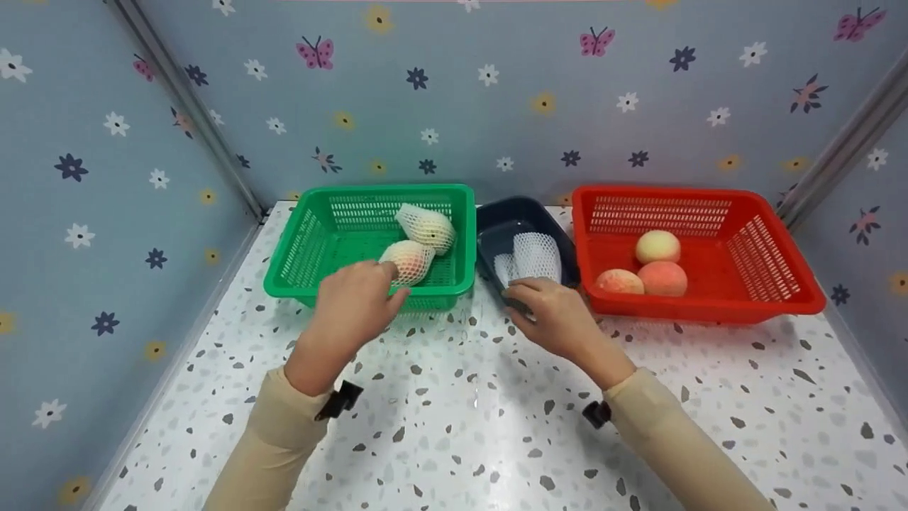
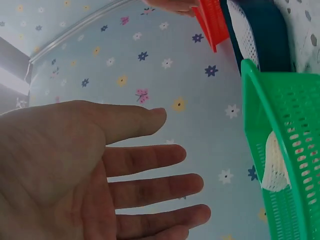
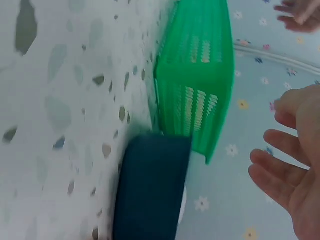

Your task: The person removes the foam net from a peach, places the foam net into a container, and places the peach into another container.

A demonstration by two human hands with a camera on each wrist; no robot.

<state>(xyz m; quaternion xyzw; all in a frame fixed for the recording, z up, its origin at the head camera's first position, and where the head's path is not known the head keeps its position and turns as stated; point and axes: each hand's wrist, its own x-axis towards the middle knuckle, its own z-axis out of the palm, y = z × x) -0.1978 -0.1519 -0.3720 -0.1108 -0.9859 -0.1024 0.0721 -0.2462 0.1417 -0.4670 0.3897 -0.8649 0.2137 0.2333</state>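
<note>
My left hand (image 1: 355,301) hovers over the front rim of the green basket (image 1: 312,231), its fingers extended and spread in the left wrist view and holding nothing. Two peaches in white foam nets lie in that basket: a nearer net-wrapped peach (image 1: 408,262) just past the hand, and a farther one (image 1: 431,233). Above the near end of a dark tray (image 1: 505,221) is my right hand (image 1: 557,319), fingers loosely bent around nothing. White foam nets (image 1: 537,257) lie in the tray, just beyond the right fingertips.
A red basket (image 1: 752,306) stands to the right of the tray, holding a pale peach (image 1: 657,247), a pink peach (image 1: 662,278) and a mottled peach (image 1: 621,282). Flower-printed walls (image 1: 468,106) enclose the back and sides of the speckled table (image 1: 454,426).
</note>
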